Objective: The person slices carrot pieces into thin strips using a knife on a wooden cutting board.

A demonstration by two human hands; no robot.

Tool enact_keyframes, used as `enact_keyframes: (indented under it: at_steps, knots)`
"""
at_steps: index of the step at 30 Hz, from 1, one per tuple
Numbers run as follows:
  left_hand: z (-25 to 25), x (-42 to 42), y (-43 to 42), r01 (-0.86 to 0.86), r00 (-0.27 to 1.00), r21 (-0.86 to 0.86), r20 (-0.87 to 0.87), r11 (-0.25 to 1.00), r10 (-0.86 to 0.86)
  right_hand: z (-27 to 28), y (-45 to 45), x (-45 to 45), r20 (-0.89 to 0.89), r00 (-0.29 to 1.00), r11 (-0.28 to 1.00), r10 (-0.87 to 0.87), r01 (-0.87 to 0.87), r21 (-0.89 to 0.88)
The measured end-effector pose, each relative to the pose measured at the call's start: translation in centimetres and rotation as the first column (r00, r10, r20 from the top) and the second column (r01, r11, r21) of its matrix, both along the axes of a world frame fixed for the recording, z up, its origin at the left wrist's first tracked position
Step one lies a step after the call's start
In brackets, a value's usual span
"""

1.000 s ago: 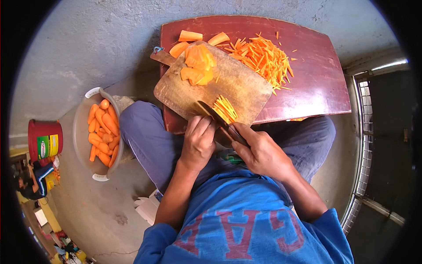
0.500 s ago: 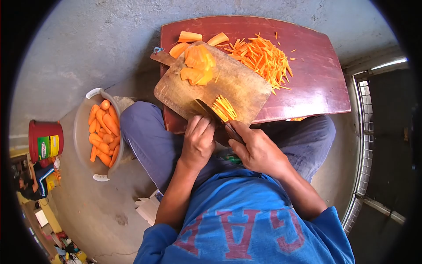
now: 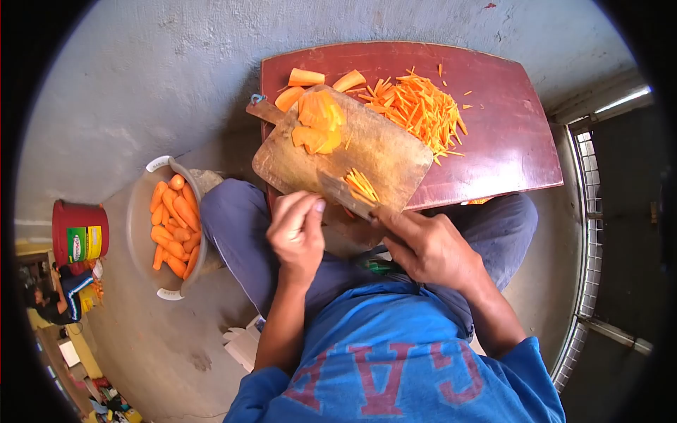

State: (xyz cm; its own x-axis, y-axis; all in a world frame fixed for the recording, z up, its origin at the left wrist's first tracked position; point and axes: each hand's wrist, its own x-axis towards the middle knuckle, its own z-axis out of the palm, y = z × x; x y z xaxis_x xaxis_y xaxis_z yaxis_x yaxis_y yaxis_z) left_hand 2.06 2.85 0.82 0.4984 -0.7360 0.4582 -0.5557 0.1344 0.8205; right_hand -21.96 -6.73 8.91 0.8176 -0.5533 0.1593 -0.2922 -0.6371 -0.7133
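Observation:
My right hand [image 3: 441,250] is wrapped round the handle of a knife [image 3: 343,190], whose blade points up and left over the near edge of the wooden cutting board [image 3: 381,151]. Beside the blade lies a small bunch of carrot sticks [image 3: 362,185]. My left hand [image 3: 296,233] is closed, thumb against curled fingers, just off the board's near left corner; whatever it may hold is hidden. Overlapping carrot slices [image 3: 319,123] rest toward the board's handle end. Behind the board, a heap of cut carrot strips [image 3: 419,109] sits on the red table [image 3: 508,155].
Several large carrot chunks [image 3: 306,77] lie at the table's far left. On the floor to the left stand a tub [image 3: 134,225] of whole carrots and a red bucket [image 3: 63,229]. A person [image 3: 60,296] is at the far left. A grated door [image 3: 589,211] borders the right.
My left hand has moved left, away from the knife, and turned. The knife has shifted slightly right and looks blurred. The whole view has shifted a little.

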Motion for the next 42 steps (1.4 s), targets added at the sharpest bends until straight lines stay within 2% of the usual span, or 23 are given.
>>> enact_keyframes:
  at_steps: [1,2,3,5,6,7,9,12,15,16,19,23,24,29,31,33,34,35,38,40,42]
  knots:
    - [1.2,0.1,0.1,-0.021,0.987,0.011,-0.158,1.0,0.022,0.0,0.0,0.0,-0.032,0.999,0.997,0.026,-0.028,-0.066]
    - [1.3,0.8,0.1,0.04,0.969,-0.034,-0.241,0.999,-0.047,0.0,0.0,0.0,-0.07,0.996,0.99,0.048,-0.057,-0.128]
    - [2.2,1.9,-0.5,0.14,0.973,-0.02,-0.182,0.99,-0.141,0.0,0.0,0.0,-0.109,0.992,0.979,0.069,-0.088,-0.186]
    - [4.7,3.0,-1.9,0.339,0.938,0.139,0.024,0.931,-0.345,-0.2,0.0,0.0,-0.156,0.983,0.96,0.092,-0.129,-0.248]
    - [5.0,3.4,-2.8,0.379,0.891,0.251,0.162,0.891,-0.425,0.0,0.0,-0.1,-0.185,0.977,0.957,0.104,-0.149,-0.248]
    - [5.5,3.2,-3.5,0.384,0.854,0.355,0.214,0.853,-0.474,0.1,0.0,0.0,-0.211,0.97,0.954,0.117,-0.169,-0.248]
    - [4.7,3.9,-5.3,0.433,0.807,0.469,0.179,0.769,-0.563,0.4,0.2,0.0,-0.214,0.97,0.944,0.118,-0.177,-0.28]
    - [4.2,3.5,-7.3,0.309,0.751,0.502,0.392,0.808,-0.531,0.3,0.3,-0.3,-0.235,0.964,0.938,0.122,-0.19,-0.29]
    - [3.5,3.7,-8.6,0.242,0.699,0.488,0.512,0.838,-0.5,0.0,0.4,-0.5,-0.223,0.968,0.934,0.113,-0.18,-0.309]
    - [4.0,3.6,-8.5,0.295,0.746,0.498,0.413,0.815,-0.522,-0.1,0.4,-0.5,-0.213,0.971,0.932,0.104,-0.17,-0.321]
    - [6.3,2.6,-7.8,0.5,0.694,0.519,0.239,0.693,-0.679,-0.2,0.0,-0.5,-0.224,0.97,0.931,0.099,-0.169,-0.324]
    - [4.4,2.7,-9.3,0.351,0.682,0.603,0.36,0.717,-0.636,-0.8,0.1,-0.6,-0.201,0.974,0.912,0.102,-0.173,-0.372]
    - [4.0,2.8,-9.8,0.273,0.641,0.559,0.501,0.783,-0.581,-0.2,0.2,-0.7,-0.218,0.971,0.913,0.098,-0.174,-0.368]
    - [4.5,2.2,-9.8,0.365,0.678,0.465,0.461,0.807,-0.573,-0.4,0.3,-0.6,-0.161,0.985,0.914,0.068,-0.126,-0.387]
    - [4.2,2.4,-9.6,0.343,0.698,0.43,0.478,0.835,-0.533,-0.5,0.4,-0.5,-0.147,0.986,0.918,0.078,-0.128,-0.375]
    - [3.8,3.7,-9.8,0.27,0.735,0.366,0.519,0.891,-0.436,0.5,0.8,-1.1,-0.21,0.975,0.967,0.074,-0.122,-0.222]
    - [4.7,4.0,-9.5,0.261,0.831,0.328,0.403,0.908,-0.384,1.1,1.1,-1.4,-0.242,0.967,0.984,0.074,-0.111,-0.142]
    - [4.9,4.8,-9.5,0.239,0.86,0.2,0.412,0.95,-0.302,1.4,1.2,-1.6,-0.199,0.978,0.997,0.069,-0.075,-0.021]
    - [3.2,7.1,-8.0,0.145,0.984,0.211,0.074,0.967,-0.164,1.5,1.4,-1.3,-0.086,0.995,0.929,0.044,-0.009,0.37]
    - [2.4,7.9,-6.4,0.089,0.993,0.269,-0.094,0.959,-0.065,0.6,1.3,-0.4,-0.091,0.994,0.904,0.055,-0.011,0.428]
    - [1.5,8.5,-5.1,0.043,0.997,0.32,-0.076,0.947,-0.02,-0.6,1.0,-0.2,-0.059,0.997,0.894,0.044,-0.013,0.447]
